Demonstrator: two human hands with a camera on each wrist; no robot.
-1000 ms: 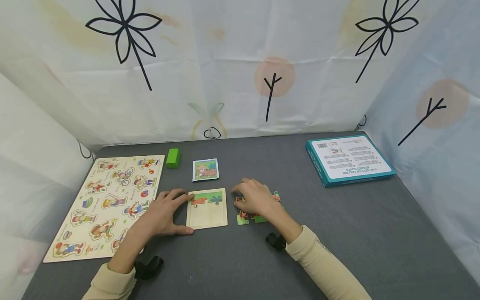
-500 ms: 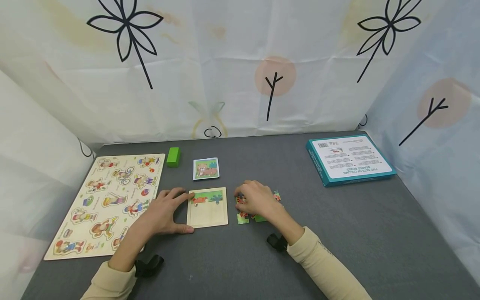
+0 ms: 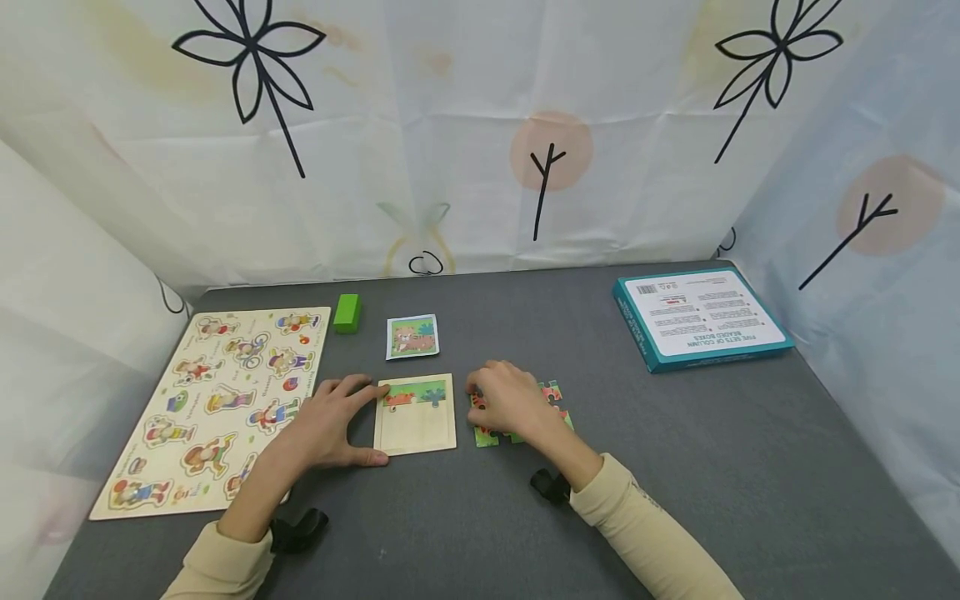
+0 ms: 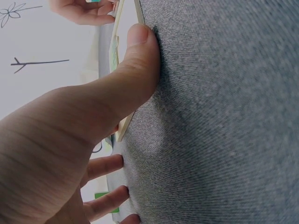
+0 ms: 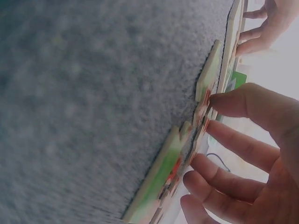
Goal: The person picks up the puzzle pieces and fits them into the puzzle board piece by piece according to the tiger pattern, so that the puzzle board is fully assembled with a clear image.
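In the head view my left hand (image 3: 330, 425) lies at the left side of a small wooden puzzle board (image 3: 416, 437). Its index fingertip touches the top left corner, and the thumb sits at the near left corner; the left wrist view shows this thumb (image 4: 140, 56) along the board's edge. Joined pieces (image 3: 431, 393) with green, orange and blue fill the board's top strip. My right hand (image 3: 513, 404) bends over loose jigsaw pieces to the right, thumb and index finger pinching a red one (image 3: 477, 402). Other pieces (image 5: 161, 172) lie beneath and beside its fingers, partly hidden.
Beyond the board lies a picture card (image 3: 412, 337), with a green block (image 3: 347, 314) to its left. A large figure puzzle board (image 3: 217, 400) reaches under the left forearm. At the back right rests a teal box (image 3: 705, 321). White curtains enclose the grey table.
My right hand has shifted slightly right, then back left, over the loose pieces, uncovering more on its right side. The left hand and puzzle board have stayed in place.
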